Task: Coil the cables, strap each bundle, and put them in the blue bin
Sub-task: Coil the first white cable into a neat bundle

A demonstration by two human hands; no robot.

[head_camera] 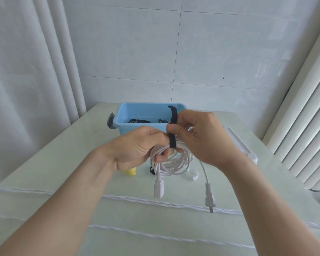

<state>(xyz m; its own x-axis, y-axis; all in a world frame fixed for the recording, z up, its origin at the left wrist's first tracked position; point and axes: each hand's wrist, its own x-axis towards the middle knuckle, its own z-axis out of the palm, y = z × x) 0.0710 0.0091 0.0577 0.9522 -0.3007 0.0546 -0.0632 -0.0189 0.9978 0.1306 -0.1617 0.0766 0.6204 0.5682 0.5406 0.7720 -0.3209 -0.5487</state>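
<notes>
Starting at the left, the left hand [137, 145] is curling its fingers through the white cable coil [171, 159], gripping the loops from inside and holding the bundle up above the table [44, 163]. Below that hand a yellow object [130, 171] is peeking out on the tabletop, mostly hidden.

Moving to the middle, the black strap [172, 133] is wrapping over the top of the coil, with its free tail standing up in front of the blue bin [135, 115]. Dark cables [139, 120] are already lying inside that bin, so this looks like a later bundle. 2 plugs are dangling from the coil: a white connector [158, 188] and a 2-pin plug [209, 199].

The coil looks light and springy, so the loops are likely wanting to fan out once the grip eases. The best hold seems to be right at the strap, where the turns are bunched. The strap itself is soft and floppy and should need steady tension to close snugly.

On to the right, the right hand [201, 137] is pinching the strap between thumb and fingertips just above the coil. Beside it, a white tray [242, 145] is sitting near the table's right edge.
</notes>
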